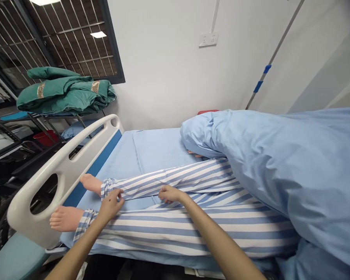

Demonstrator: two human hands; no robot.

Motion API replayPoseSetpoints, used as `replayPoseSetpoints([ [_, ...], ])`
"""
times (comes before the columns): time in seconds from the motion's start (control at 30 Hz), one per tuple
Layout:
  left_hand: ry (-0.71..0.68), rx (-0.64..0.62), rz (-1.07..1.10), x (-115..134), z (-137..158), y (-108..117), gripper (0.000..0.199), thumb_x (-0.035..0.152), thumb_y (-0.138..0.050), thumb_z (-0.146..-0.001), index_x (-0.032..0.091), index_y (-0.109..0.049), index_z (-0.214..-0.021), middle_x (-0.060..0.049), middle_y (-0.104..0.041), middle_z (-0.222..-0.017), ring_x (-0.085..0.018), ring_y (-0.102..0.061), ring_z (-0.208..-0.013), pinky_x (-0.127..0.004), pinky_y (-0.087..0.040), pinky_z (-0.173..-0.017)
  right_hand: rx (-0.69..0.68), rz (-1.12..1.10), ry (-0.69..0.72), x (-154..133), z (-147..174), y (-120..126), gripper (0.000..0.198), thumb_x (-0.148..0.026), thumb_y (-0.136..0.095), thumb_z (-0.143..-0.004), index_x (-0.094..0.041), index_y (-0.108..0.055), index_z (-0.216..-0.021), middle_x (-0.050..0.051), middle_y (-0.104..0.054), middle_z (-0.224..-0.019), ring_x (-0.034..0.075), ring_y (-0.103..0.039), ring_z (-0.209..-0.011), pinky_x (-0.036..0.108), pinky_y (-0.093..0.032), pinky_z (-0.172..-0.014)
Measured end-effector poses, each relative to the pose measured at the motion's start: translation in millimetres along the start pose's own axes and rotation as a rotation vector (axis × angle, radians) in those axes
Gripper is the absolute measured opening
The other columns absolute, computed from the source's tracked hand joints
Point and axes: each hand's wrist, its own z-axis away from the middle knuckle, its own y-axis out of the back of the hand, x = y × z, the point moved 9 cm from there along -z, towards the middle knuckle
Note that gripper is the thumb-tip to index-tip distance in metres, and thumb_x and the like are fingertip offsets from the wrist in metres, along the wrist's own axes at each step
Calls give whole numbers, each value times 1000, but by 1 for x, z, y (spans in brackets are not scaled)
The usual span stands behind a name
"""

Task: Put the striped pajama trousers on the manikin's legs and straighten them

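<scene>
A figure with smooth, manikin-like feet lies on the bed in blue-and-white striped trousers [163, 229]. My left hand [111, 203] is by the cuff of the far trouser leg, its fingers bent and the thumb and forefinger apart. Farther up that leg, around the knee, my right hand [171, 194] has its fingers curled against the striped cloth; its fingertips are partly hidden. The far foot [91, 183] and the near foot [66, 218] are bare beyond the cuffs. A light blue quilt [280, 155] covers the upper body, and a bit of a hand shows beneath its edge.
A white footboard [84, 144] with blue trim stands at the left end of the light blue mattress [154, 144]. Behind it, a folded green padded garment or quilt [67, 93] lies on a rack. A wheelchair [26, 167] is at far left. A metal pole [275, 54] leans against the wall.
</scene>
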Motion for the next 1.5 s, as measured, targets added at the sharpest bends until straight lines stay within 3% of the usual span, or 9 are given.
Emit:
replayPoseSetpoints([
  [0.17,-269,-16,-7,39,-53,-7,66,30,-55,-67,19,-35,-129,-9,-45,-127,-23,-42,-117,-35,-36,-97,-65,81,-43,14,-11,7,14,-26,-56,-68,-14,-60,-75,1,-58,-63,9,-53,-48,20,-42,-45],
  [0.3,-246,-146,-204,2,-72,-41,77,28,-57,-63,15,-30,-134,-13,-48,-127,-27,-45,-116,-37,-35,-98,-96,52,-39,27,-20,7,16,-27,-57,-68,-15,-60,-77,1,-61,-72,8,-53,-52,18,-43,-47],
  [0.43,-169,-203,-380,-45,-75,-50,72,30,-53,-66,14,-32,-133,-15,-55,-121,-29,-53,-107,-37,-39,-89,-153,55,-5,30,-25,1,17,-30,-57,-68,-15,-61,-77,1,-62,-73,8,-54,-54,18,-42,-48],
  [0.63,-62,-373,-530,-50,-81,-45,52,33,-53,-63,21,-47,-114,-10,-64,-103,-27,-61,-90,-34,-43,-72,-189,87,-42,34,-28,-4,20,-31,-61,-67,-15,-62,-78,0,-63,-72,6,-50,-50,19,-43,-50],
  [0.73,-61,-392,-582,-37,-91,-22,48,34,-53,-62,24,-49,-108,-8,-65,-100,-26,-61,-88,-31,-42,-70,-201,-4,-62,36,-27,-6,20,-31,-64,-66,-15,-61,-76,1,-64,-72,7,-54,-53,20,-45,-52],
  [0.9,-150,-325,-613,2,-116,53,44,35,-56,-57,23,-51,-100,-8,-64,-93,-26,-59,-82,-31,-41,-68,-139,-245,-115,36,-25,-1,33,-30,-70,-59,-15,-58,-87,4,-66,-77,12,-62,-61,22,-47,-55],
  [1.07,-134,-279,-595,22,-123,93,41,36,-58,-54,23,-53,-93,-6,-64,-88,-25,-58,-80,-29,-39,-70,78,-656,63,19,-27,23,33,-28,-70,-59,-17,-60,-89,5,-63,-98,13,-61,-80,21,-48,-61],
  [1.33,7,-220,-402,0,-109,26,52,36,-57,-57,25,-51,-107,-6,-64,-98,-25,-59,-87,-27,-38,-62,240,-982,438,-20,1,68,28,-33,-71,-58,-17,-65,-81,5,-63,-96,19,-55,-99,32,-47,-81],
  [1.5,27,-101,-126,49,-118,-9,43,36,-59,-58,26,-54,-100,-1,-65,-88,-21,-59,-81,-24,-37,-58,447,-936,693,-43,49,122,26,-30,-67,-63,-20,-63,-86,1,-64,-89,19,-55,-97,35,-45,-87],
])
